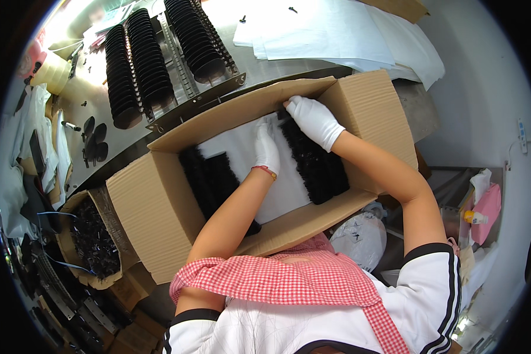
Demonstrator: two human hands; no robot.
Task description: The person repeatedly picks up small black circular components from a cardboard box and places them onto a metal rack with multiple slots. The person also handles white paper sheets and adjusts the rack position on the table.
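Note:
Both my hands wear white gloves and reach into an open cardboard box (pixel 371 94). My left hand (pixel 266 146) rests with fingers stretched out and together on a white sheet (pixel 277 200) in the box's middle. Toward the far right corner, my right hand (pixel 314 121) has its fingers curled at the top end of a row of black bristly pieces (pixel 315 171). What those fingers pinch is hidden. Another group of black bristly pieces (pixel 209 177) lies along the box's left side, partly behind my left forearm.
Beyond the box, a metal table (pixel 76 147) bears racks of black oval discs (pixel 141 59) and white sheets (pixel 324 35). At the left stands a smaller carton (pixel 94 236) of small black parts. A white plastic bag (pixel 360 239) sits near the box's front right.

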